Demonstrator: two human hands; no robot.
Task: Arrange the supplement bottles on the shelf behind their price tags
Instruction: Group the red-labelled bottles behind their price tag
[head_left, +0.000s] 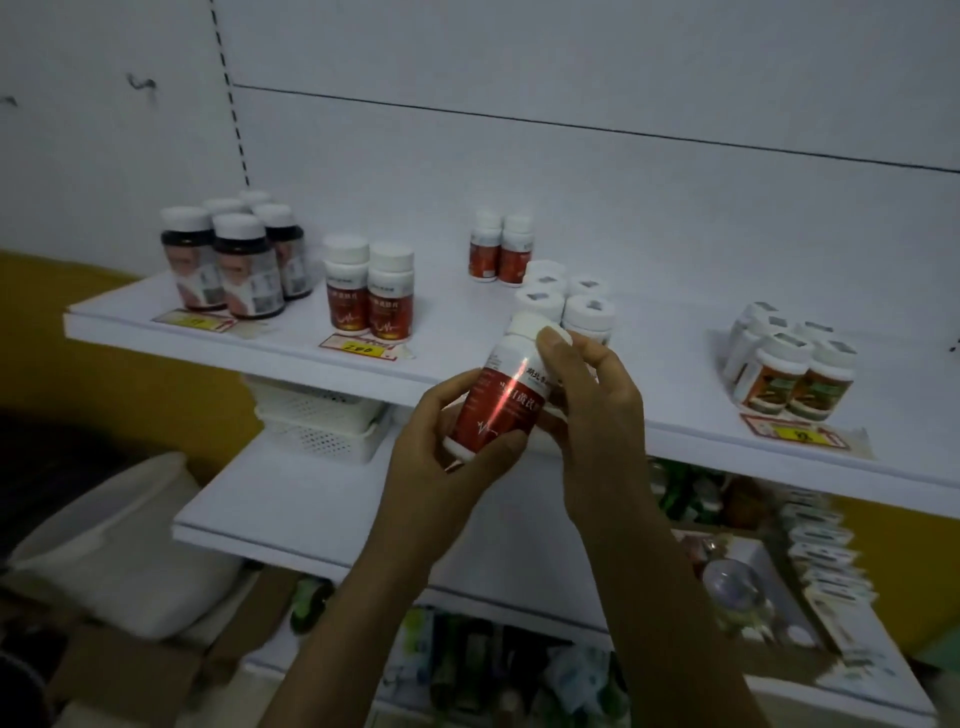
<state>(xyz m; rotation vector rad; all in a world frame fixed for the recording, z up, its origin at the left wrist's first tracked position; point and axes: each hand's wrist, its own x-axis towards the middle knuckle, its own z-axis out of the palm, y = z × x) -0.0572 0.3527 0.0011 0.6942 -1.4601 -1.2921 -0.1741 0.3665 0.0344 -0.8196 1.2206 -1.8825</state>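
Both my hands hold one red-labelled white bottle (501, 395), tilted, in front of the top shelf (249, 348). My left hand (447, 457) grips its base and my right hand (592, 400) grips its cap end. Two matching red bottles (370, 291) stand behind a yellow price tag (358, 347). Dark bottles (236, 260) stand at the far left behind another tag (192, 320). Two small red bottles (500, 249) sit near the back. White-capped bottles (563, 299) cluster behind the held bottle. Orange-labelled bottles (795, 369) stand at the right behind a tag (795, 434).
White perforated baskets (319, 421) sit on the second shelf (291, 514) under the top one. Lower shelves at the right hold mixed packets and boxes (821, 561). A white bag (119, 545) and cardboard lie on the floor at the left.
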